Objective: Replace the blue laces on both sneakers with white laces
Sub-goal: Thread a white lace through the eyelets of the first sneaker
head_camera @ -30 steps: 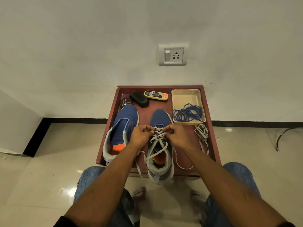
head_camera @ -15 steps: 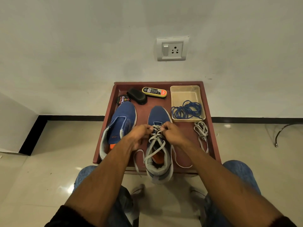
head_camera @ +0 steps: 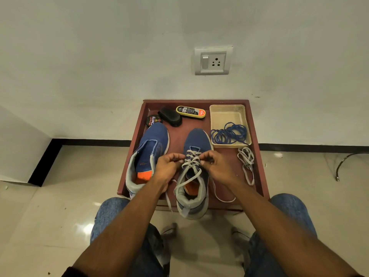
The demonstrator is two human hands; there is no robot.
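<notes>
Two blue sneakers stand on a low reddish-brown table (head_camera: 257, 156). The left sneaker (head_camera: 151, 148) has no lace. The right sneaker (head_camera: 196, 140) carries a white lace (head_camera: 190, 165) crossed over its upper eyelets, with loose ends trailing off both sides. My left hand (head_camera: 169, 166) pinches the lace on the left of the eyelets. My right hand (head_camera: 216, 166) pinches it on the right. A second white lace (head_camera: 247, 162) lies bundled at the table's right edge. The blue laces (head_camera: 229, 134) are coiled in a beige tray (head_camera: 227, 114).
At the table's back sit a round polish tin (head_camera: 153, 120), a black brush (head_camera: 170, 116) and a yellow-and-black polish applicator (head_camera: 190, 111). A wall with a socket (head_camera: 213, 60) rises behind. My knees in jeans (head_camera: 289, 208) flank the table's near edge above a glossy tiled floor.
Both hands stay at the upper eyelets of the right sneaker, fingers shifting slightly on the white lace. The camera view has drifted a little; nothing else moved.
</notes>
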